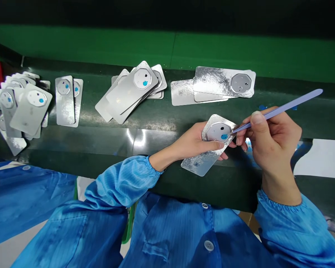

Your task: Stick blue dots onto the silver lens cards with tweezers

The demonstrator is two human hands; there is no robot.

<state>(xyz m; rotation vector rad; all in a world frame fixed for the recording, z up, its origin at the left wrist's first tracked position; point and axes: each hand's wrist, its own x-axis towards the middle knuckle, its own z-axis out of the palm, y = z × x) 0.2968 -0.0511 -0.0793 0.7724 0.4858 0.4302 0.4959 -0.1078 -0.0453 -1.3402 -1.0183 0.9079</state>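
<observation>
My left hand [194,143] grips a silver phone back cover [201,162] by its upper end, fingers wrapped round it. The cover carries a grey octagonal camera plate [218,131] with a black hole and a blue dot. My right hand [270,137] pinches lilac tweezers [284,108], whose tip touches the right edge of the camera plate. Both hands hover just above the dark green belt [106,137].
More silver covers lie on the belt: a fanned heap [25,106] at far left, a pair [67,99] beside it, a fanned pile [134,91] in the middle, and a stack [220,83] at upper right. A green rail [170,46] runs behind. Blue sleeves fill the foreground.
</observation>
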